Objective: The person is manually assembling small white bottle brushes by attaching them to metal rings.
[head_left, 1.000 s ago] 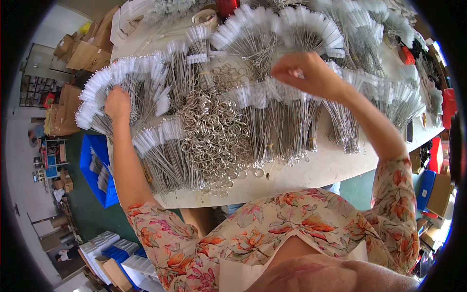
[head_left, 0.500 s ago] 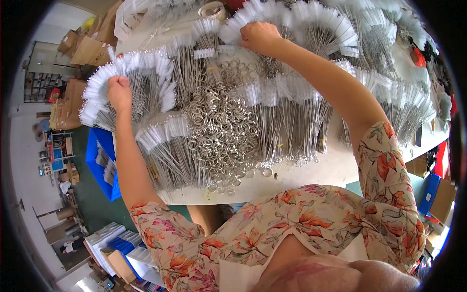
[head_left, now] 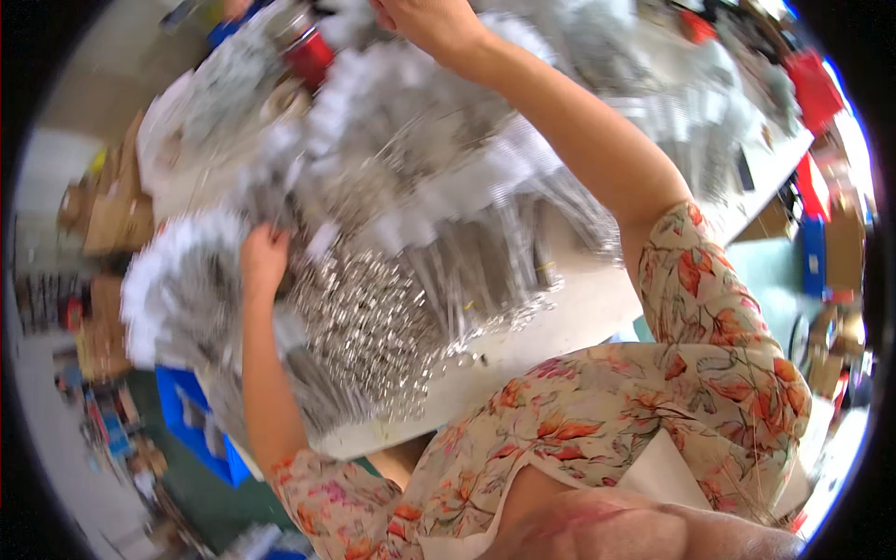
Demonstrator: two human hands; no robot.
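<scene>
My left hand [head_left: 265, 259] is closed, its fingers pinched together, between a fan of white-bristled wire brushes [head_left: 163, 280] and a heap of silvery metal rings [head_left: 359, 303]. What it holds, if anything, cannot be made out. A small white bristle head [head_left: 322, 241] lies just right of it. My right hand [head_left: 431, 26] reaches to the far side, above the far brush bundles [head_left: 420, 84]. Its fingers look curled, partly cut off by the upper edge, and anything in them is hidden. More brushes [head_left: 485, 243] lie in a row right of the rings. Motion blurs the tabletop.
The pale table [head_left: 523, 350] has its near edge close to my body. A blue bin [head_left: 191, 425] stands on the floor at the left, near cardboard boxes [head_left: 117, 210]. A red container [head_left: 306, 54] is at the back. More boxes [head_left: 845, 247] are at the right.
The whole view has shifted and turned. My left hand has moved right, from the brush fan toward the rings. My right hand has reached farther away, past its earlier place at the far brushes.
</scene>
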